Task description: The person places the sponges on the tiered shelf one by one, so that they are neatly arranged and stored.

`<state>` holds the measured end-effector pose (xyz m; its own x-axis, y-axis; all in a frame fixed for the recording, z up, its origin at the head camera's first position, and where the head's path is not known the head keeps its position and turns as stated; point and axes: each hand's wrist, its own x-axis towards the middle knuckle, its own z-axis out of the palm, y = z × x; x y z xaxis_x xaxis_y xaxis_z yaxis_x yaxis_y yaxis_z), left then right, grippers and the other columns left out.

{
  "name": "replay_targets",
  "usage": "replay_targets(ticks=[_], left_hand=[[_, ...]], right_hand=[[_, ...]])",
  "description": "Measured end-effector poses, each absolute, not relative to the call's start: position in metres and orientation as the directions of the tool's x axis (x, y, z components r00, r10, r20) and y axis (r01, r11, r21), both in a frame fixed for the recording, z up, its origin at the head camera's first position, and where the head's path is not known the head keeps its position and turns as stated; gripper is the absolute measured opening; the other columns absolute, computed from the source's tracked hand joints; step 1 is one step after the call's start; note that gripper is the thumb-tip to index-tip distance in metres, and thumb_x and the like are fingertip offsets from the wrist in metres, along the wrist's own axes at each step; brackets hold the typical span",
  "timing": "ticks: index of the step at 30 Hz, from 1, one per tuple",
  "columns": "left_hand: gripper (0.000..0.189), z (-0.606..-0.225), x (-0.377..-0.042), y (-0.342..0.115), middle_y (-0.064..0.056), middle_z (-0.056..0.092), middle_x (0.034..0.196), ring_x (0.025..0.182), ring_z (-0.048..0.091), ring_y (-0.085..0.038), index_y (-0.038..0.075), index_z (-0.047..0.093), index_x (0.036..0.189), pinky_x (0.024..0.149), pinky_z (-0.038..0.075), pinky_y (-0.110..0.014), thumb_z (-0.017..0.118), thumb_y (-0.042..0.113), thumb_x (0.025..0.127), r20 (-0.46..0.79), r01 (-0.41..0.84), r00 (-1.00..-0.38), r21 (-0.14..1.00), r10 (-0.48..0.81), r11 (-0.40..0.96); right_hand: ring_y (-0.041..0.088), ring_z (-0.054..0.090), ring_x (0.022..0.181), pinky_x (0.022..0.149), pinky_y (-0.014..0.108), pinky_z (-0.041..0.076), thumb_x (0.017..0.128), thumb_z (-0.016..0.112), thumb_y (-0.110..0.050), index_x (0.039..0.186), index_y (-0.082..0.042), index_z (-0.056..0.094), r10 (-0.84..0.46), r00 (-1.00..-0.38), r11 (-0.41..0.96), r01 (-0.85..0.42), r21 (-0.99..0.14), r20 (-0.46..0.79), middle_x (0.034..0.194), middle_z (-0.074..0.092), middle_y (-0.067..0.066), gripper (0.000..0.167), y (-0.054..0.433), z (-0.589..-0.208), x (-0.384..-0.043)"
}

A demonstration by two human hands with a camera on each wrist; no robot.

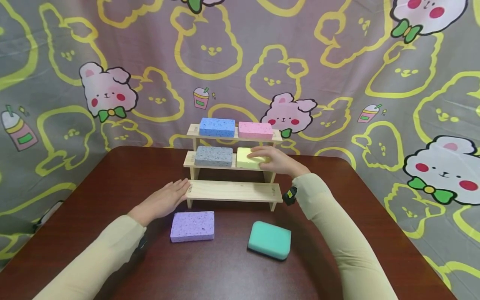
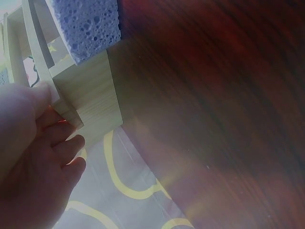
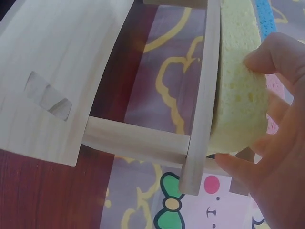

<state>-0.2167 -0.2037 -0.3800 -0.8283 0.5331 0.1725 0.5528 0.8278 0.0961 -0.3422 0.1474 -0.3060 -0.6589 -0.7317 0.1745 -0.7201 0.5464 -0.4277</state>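
A three-step wooden shelf point(image 1: 232, 191) stands on the table. My left hand point(image 1: 166, 200) holds the left end of its lowest step; in the left wrist view, thumb and fingers point(image 2: 62, 131) lie about the board's end. On the middle step, my right hand point(image 1: 275, 160) grips the right side of a yellow sponge point(image 1: 243, 158). The right wrist view shows this yellow sponge point(image 3: 240, 90) on the board, between thumb and fingertips. Left of it sits a grey speckled sponge point(image 1: 213, 156). The top step bears a blue sponge point(image 1: 217, 127) and a pink sponge point(image 1: 256, 130).
A purple sponge point(image 1: 193, 226) lies on the dark wooden table point(image 1: 210, 271) in front of the shelf, close to the left forearm. Further right lies a teal sponge point(image 1: 270, 240). A patterned curtain point(image 1: 225, 62) hangs behind the table.
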Motion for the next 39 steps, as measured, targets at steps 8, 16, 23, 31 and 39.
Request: replay_targets(ticks=[8, 16, 23, 31, 39], left_hand=[[0.043, -0.3796, -0.2167, -0.204, -0.028, 0.038, 0.136, 0.126, 0.035, -0.041, -0.011, 0.041, 0.132, 0.104, 0.025, -0.051, 0.046, 0.012, 0.096, 0.164, 0.55, -0.831, 0.103, 0.531, 0.829], [0.044, -0.382, -0.2172, -0.2039, -0.028, 0.038, 0.136, 0.126, 0.035, -0.04, -0.011, 0.04, 0.133, 0.104, 0.025, -0.05, 0.045, 0.013, 0.096, 0.162, 0.546, -0.834, 0.097, 0.528, 0.832], [0.043, -0.3795, -0.2159, -0.204, -0.028, 0.039, 0.136, 0.126, 0.034, -0.039, -0.011, 0.041, 0.132, 0.104, 0.026, -0.05, 0.046, 0.013, 0.096, 0.168, 0.549, -0.831, 0.097, 0.53, 0.83], [0.043, -0.3791, -0.216, -0.2043, -0.027, 0.038, 0.136, 0.126, 0.034, -0.04, -0.011, 0.041, 0.132, 0.104, 0.026, -0.05, 0.046, 0.013, 0.096, 0.162, 0.546, -0.834, 0.099, 0.528, 0.832], [0.043, -0.3794, -0.2166, -0.2041, -0.027, 0.038, 0.136, 0.126, 0.034, -0.04, -0.011, 0.041, 0.132, 0.104, 0.026, -0.05, 0.045, 0.013, 0.096, 0.159, 0.545, -0.834, 0.096, 0.528, 0.833]], right_hand=[[0.027, 0.033, 0.128, 0.1, 0.047, 0.033, 0.084, 0.057, -0.003, 0.126, -0.013, 0.058, -0.736, -0.659, 0.567, -0.724, -0.392, 0.152, 0.139, 0.041, 0.009, 0.043, 0.147, -0.3044, -0.3409], [0.028, 0.033, 0.128, 0.102, 0.048, 0.03, 0.085, 0.058, -0.003, 0.128, -0.013, 0.057, -0.745, -0.652, 0.58, -0.736, -0.348, 0.138, 0.139, 0.042, 0.01, 0.043, 0.1459, -0.3016, -0.3381], [0.029, 0.032, 0.129, 0.102, 0.048, 0.03, 0.086, 0.057, -0.002, 0.129, -0.012, 0.056, -0.752, -0.645, 0.576, -0.744, -0.34, 0.137, 0.139, 0.041, 0.011, 0.044, 0.1465, -0.3013, -0.3375], [0.03, 0.031, 0.129, 0.102, 0.048, 0.031, 0.086, 0.055, -0.002, 0.129, -0.011, 0.055, -0.758, -0.633, 0.566, -0.759, -0.322, 0.16, 0.14, 0.04, 0.013, 0.045, 0.148, -0.3041, -0.3389], [0.03, 0.031, 0.129, 0.103, 0.049, 0.029, 0.086, 0.057, -0.005, 0.13, -0.012, 0.054, -0.742, -0.652, 0.584, -0.744, -0.325, 0.157, 0.14, 0.039, 0.012, 0.045, 0.1482, -0.3036, -0.3365]])
